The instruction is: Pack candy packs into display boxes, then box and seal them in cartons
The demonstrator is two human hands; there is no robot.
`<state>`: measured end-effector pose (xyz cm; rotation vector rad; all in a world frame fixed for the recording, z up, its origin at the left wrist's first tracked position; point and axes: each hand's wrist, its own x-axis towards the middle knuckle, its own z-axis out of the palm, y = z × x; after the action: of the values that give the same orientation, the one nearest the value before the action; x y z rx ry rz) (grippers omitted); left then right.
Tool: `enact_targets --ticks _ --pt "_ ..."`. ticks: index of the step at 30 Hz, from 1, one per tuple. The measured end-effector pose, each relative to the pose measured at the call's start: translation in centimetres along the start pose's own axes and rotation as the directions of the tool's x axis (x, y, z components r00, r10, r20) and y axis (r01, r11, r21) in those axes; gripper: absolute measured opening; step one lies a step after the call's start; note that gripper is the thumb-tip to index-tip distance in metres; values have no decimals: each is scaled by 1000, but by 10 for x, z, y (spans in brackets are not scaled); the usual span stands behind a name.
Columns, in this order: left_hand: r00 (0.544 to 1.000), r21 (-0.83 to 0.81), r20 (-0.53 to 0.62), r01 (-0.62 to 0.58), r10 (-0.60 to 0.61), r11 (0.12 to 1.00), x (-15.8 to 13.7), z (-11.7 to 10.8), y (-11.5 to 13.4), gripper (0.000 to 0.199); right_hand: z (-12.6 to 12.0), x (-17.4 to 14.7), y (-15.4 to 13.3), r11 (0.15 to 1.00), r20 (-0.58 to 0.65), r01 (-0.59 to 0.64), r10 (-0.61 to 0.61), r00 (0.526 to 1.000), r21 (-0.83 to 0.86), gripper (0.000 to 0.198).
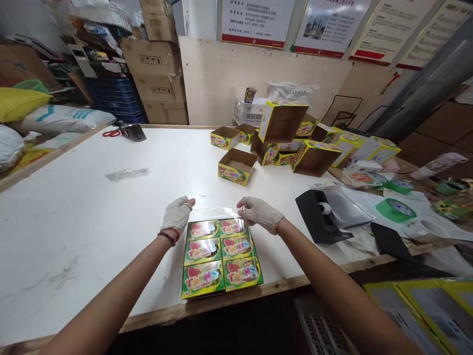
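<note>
Several green and yellow TWINS candy boxes (203,250) lie in two columns at the table's near edge, under clear plastic film (214,213) that reaches past their far side. Both my hands wear off-white fingerless gloves. My left hand (177,214), with a dark bead bracelet at the wrist, pinches the film's far left corner. Opposite it, my right hand (260,213) is closed on the far right corner. The film looks stretched between them, just above the table. Its edges are hard to make out.
Open yellow display cartons (236,167) stand at the back of the white table (84,217). On the right are a black tape dispenser (321,217), a stack of clear bags (347,204) and green tape (395,209). Red scissors (111,133) and a clear packet (127,173) lie left.
</note>
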<state>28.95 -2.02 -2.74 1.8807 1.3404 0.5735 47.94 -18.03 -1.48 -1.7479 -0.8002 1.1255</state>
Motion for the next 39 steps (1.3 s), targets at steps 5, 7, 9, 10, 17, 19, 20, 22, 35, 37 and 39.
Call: enact_targets --ticks 5,7,9,10,17,19,20,22,35,37,39 --pt "981 195 178 -105 70 975 -6 8 -8 35 -5 17 11 979 -42 -33 25 999 -199 10" --pt "963 208 268 -73 15 975 -11 10 -15 39 -5 20 19 979 -18 -55 53 998 -196 14" --pt "957 173 289 -55 2 983 -18 8 -23 39 -3 16 27 986 6 -90 92 996 -139 15" --pt "963 159 267 -77 32 984 -22 6 -27 39 -2 13 31 989 8 -113 115 993 -97 14" --pt "692 455 432 -721 579 522 -59 6 -9 30 8 -11 37 988 -88 -135 142 986 76 22" --pt "502 390 596 -863 627 320 -71 21 9 40 9 -17 40 990 -84 -129 133 988 53 32" --pt "453 359 644 -890 616 280 -76 31 18 38 8 -21 43 992 -72 -119 121 990 36 39" --pt "441 353 676 -897 591 266 -84 49 32 33 6 -36 52 997 -30 -71 71 997 -18 47" --pt "386 351 716 -919 581 178 -85 67 42 55 -27 -133 90 966 20 -239 238 971 98 25" --pt "383 351 713 -920 588 174 -83 69 42 53 -79 -134 97 976 -381 -204 163 910 -71 16" --pt "392 356 714 -917 581 181 -82 71 43 53 -137 -134 108 956 -740 -236 30 672 -175 18"
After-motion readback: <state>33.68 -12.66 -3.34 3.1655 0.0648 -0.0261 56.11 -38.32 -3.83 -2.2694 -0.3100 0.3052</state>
